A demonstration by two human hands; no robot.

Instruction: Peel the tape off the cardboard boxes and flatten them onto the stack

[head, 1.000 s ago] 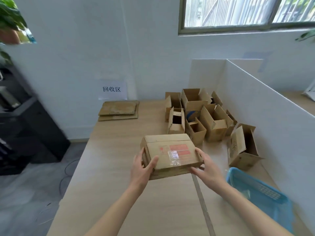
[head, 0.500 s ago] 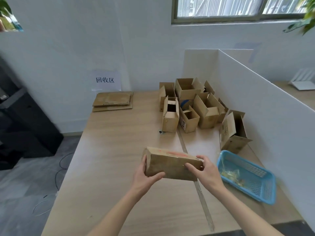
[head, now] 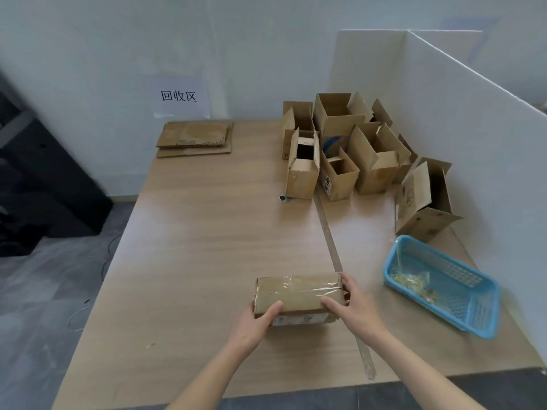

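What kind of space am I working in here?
Probably an office recycling corner: a wall sign reading 回收区 hangs above a stack of flattened cardboard, open boxes are grouped against a white partition, and a blue basket holds peeled tape.

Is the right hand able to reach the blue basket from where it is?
Probably yes. The right hand grips the taped box, and the blue basket sits just to its right with only bare table between. It would have to let go first.

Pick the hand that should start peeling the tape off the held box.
Right, probably. The right hand grips the taped box at the end where the clear tape wrinkles, and sits nearer the blue basket of scraps. The left hand can steady the box.
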